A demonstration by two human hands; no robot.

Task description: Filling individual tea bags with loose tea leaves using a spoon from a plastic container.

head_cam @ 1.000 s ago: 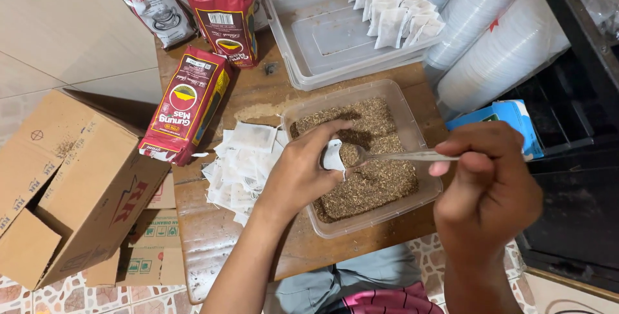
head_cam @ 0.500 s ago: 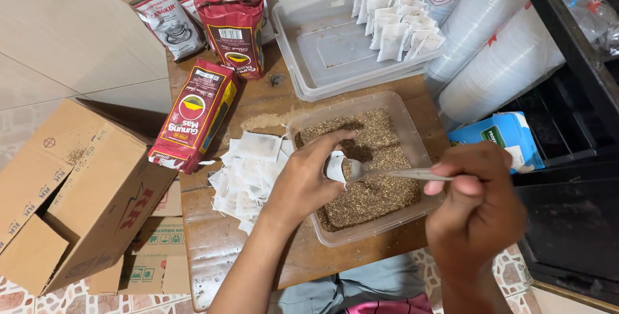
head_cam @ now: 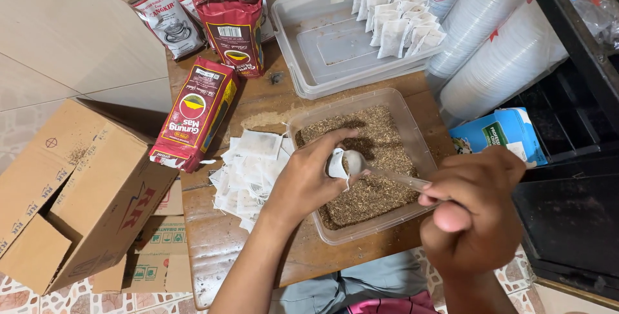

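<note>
Two hands busy | small white filter bag [head_cam: 336, 164] pinched open by left hand [head_cam: 308, 178] | spoon [head_cam: 380, 173] gripped by right hand [head_cam: 474, 207] over loose-tea tub [head_cam: 412, 120] | filling step; steady tipping likely needed

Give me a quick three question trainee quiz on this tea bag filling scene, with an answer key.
1. True or false: the left hand holds a small white bag.
2. What does the right hand hold? A) scissors B) a clear spoon C) a knife
3. Where do the filled bags sit?

Key: 1. True. 2. B. 3. In the far clear tray, behind the tub of loose tea.
</note>
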